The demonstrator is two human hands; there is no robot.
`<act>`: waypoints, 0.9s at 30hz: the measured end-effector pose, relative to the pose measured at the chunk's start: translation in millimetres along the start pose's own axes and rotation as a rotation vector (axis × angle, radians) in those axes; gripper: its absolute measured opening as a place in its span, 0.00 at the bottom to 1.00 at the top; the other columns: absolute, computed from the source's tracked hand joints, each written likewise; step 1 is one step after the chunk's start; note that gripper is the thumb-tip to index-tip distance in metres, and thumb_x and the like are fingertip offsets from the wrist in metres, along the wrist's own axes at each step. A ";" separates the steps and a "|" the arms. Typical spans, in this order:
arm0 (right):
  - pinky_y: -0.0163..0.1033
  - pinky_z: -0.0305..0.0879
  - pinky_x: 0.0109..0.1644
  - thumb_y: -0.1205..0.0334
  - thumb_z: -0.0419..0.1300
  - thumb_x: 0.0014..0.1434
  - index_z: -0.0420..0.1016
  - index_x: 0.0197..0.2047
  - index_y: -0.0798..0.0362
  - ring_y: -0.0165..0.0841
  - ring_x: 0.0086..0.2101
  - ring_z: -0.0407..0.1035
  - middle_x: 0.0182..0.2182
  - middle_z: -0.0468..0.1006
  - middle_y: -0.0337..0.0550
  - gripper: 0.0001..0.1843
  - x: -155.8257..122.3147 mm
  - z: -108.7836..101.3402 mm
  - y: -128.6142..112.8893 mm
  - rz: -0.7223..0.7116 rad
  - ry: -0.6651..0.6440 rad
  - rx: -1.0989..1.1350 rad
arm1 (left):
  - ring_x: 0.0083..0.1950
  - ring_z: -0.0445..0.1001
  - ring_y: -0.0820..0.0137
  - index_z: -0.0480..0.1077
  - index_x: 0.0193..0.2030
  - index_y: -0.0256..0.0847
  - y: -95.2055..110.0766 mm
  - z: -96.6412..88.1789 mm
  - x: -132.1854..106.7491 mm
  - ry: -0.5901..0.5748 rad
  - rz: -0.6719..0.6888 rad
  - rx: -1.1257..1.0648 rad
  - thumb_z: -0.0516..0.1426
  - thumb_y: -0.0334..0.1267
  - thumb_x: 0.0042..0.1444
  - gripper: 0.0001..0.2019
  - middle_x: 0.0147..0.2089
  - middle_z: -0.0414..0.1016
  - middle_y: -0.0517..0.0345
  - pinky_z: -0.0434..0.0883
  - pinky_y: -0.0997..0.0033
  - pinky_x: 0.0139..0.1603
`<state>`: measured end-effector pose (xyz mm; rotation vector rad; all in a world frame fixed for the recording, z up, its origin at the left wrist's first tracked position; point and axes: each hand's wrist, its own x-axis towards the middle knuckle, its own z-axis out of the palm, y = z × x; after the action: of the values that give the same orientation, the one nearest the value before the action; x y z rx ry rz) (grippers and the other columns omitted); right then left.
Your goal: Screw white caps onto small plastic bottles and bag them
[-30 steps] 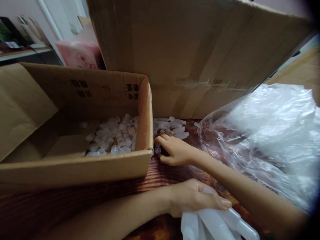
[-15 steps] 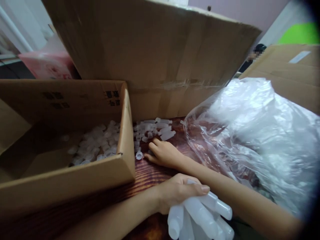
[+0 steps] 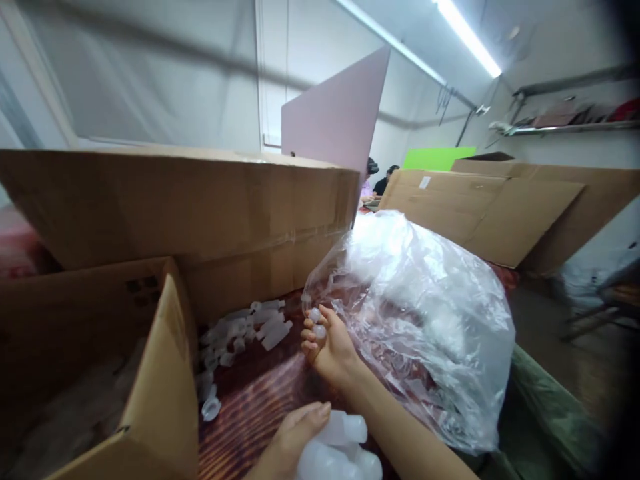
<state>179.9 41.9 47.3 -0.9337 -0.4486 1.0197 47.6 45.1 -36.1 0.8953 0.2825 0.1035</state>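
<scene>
1. At the lower left of the frame I see an open cardboard box (image 3: 165,360), with loose caps (image 3: 235,330) beside it on the wooden table (image 3: 255,400).
2. At bottom centre, the left hand (image 3: 295,433) grips translucent bottles (image 3: 340,447).
3. Just above, the right hand (image 3: 327,343) pinches two small caps (image 3: 316,323), just beside the clear plastic bag (image 3: 425,320).

Left grip (image 3: 295,433) clasps a bunch of translucent bottles (image 3: 343,443). Right grip (image 3: 327,347) pinches 2 small caps (image 3: 315,315) above table (image 3: 260,393), just beside clear bag (image 3: 425,320). Cardboard box (image 3: 165,373) at left.
</scene>
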 end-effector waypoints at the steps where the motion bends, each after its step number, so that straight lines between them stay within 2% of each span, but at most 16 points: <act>1: 0.26 0.46 0.18 0.47 0.55 0.57 0.61 0.30 0.53 0.21 0.16 0.49 0.19 0.55 0.28 0.17 -2.8 -2.7 -4.8 0.001 0.014 0.065 | 0.30 0.74 0.68 0.74 0.36 0.35 2.3 -3.2 -0.2 0.023 -0.004 -0.028 0.64 0.55 0.48 0.22 0.32 0.77 0.50 0.66 0.78 0.26; 3: 0.26 0.43 0.15 0.48 0.58 0.56 0.64 0.30 0.54 0.20 0.14 0.47 0.19 0.57 0.28 0.17 -11.2 -7.5 -13.5 -0.011 0.027 0.158 | 0.37 0.78 0.59 0.73 0.48 0.38 10.2 -7.4 -2.6 0.067 -0.022 -0.095 0.62 0.57 0.50 0.27 0.38 0.79 0.47 0.71 0.72 0.28; 4: 0.26 0.41 0.14 0.48 0.60 0.56 0.66 0.31 0.55 0.19 0.13 0.46 0.19 0.59 0.29 0.17 -17.0 -9.5 -17.8 -0.027 0.028 0.189 | 0.39 0.78 0.56 0.70 0.55 0.39 15.5 -7.8 -4.6 0.076 -0.041 -0.129 0.61 0.57 0.51 0.30 0.42 0.79 0.46 0.73 0.69 0.28; 7: 0.25 0.42 0.14 0.52 0.66 0.54 0.72 0.41 0.55 0.17 0.13 0.47 0.25 0.69 0.33 0.17 -40.9 -14.6 -31.6 -0.127 0.028 0.206 | 0.42 0.79 0.55 0.59 0.66 0.41 33.4 0.2 -12.5 0.172 -0.029 -0.232 0.57 0.56 0.55 0.35 0.50 0.77 0.44 0.75 0.67 0.27; 9: 0.24 0.46 0.15 0.51 0.66 0.56 0.72 0.49 0.52 0.17 0.14 0.50 0.29 0.74 0.36 0.20 -60.0 -18.0 -39.3 -0.238 0.047 0.103 | 0.39 0.79 0.57 0.57 0.66 0.42 44.1 11.8 -17.9 0.249 0.010 -0.275 0.55 0.55 0.58 0.33 0.55 0.74 0.42 0.73 0.70 0.22; 11: 0.24 0.49 0.17 0.47 0.64 0.58 0.71 0.51 0.50 0.17 0.16 0.52 0.31 0.76 0.39 0.22 -79.4 -22.0 -42.6 -0.316 0.072 -0.054 | 0.35 0.79 0.59 0.58 0.65 0.44 52.2 24.1 -21.9 0.314 0.061 -0.271 0.53 0.56 0.59 0.31 0.57 0.72 0.42 0.70 0.72 0.15; 14: 0.25 0.50 0.17 0.45 0.63 0.59 0.70 0.53 0.47 0.19 0.17 0.53 0.34 0.76 0.41 0.23 -106.8 -27.3 -36.8 -0.309 0.070 -0.286 | 0.31 0.78 0.58 0.62 0.62 0.41 58.2 34.8 -24.3 0.418 0.145 -0.212 0.53 0.53 0.59 0.28 0.55 0.73 0.40 0.67 0.71 0.11; 18: 0.28 0.55 0.19 0.49 0.57 0.65 0.66 0.55 0.43 0.21 0.19 0.56 0.43 0.76 0.43 0.17 -136.2 -28.9 -18.7 -0.316 0.040 -0.646 | 0.30 0.78 0.59 0.68 0.55 0.36 56.2 32.6 -22.6 0.580 0.231 -0.137 0.56 0.50 0.57 0.24 0.46 0.77 0.40 0.73 0.68 0.19; 21: 0.30 0.66 0.29 0.56 0.54 0.68 0.66 0.55 0.41 0.27 0.27 0.68 0.43 0.78 0.41 0.13 -147.3 -26.3 -8.3 -0.466 -0.070 -0.944 | 0.31 0.77 0.63 0.70 0.49 0.34 52.5 28.8 -18.7 0.667 0.302 -0.104 0.59 0.51 0.54 0.23 0.40 0.78 0.43 0.74 0.70 0.26; 24: 0.33 0.70 0.43 0.62 0.55 0.67 0.69 0.54 0.45 0.32 0.39 0.73 0.42 0.76 0.43 0.13 -146.9 -21.1 0.1 -0.632 -0.232 -1.132 | 0.33 0.78 0.63 0.71 0.49 0.32 51.0 29.3 -16.2 0.682 0.339 -0.104 0.62 0.51 0.52 0.25 0.40 0.78 0.44 0.75 0.71 0.30; 27: 0.32 0.72 0.42 0.60 0.55 0.66 0.71 0.53 0.51 0.32 0.38 0.74 0.42 0.75 0.47 0.13 -140.8 -12.9 14.2 -0.704 -0.311 -1.174 | 0.39 0.79 0.59 0.71 0.51 0.34 50.7 29.2 -21.7 0.660 0.304 -0.099 0.61 0.47 0.54 0.22 0.43 0.79 0.44 0.77 0.68 0.35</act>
<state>113.8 -83.7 41.3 -1.4666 -1.6069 0.1580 36.6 50.1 25.1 0.7799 0.7461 0.6966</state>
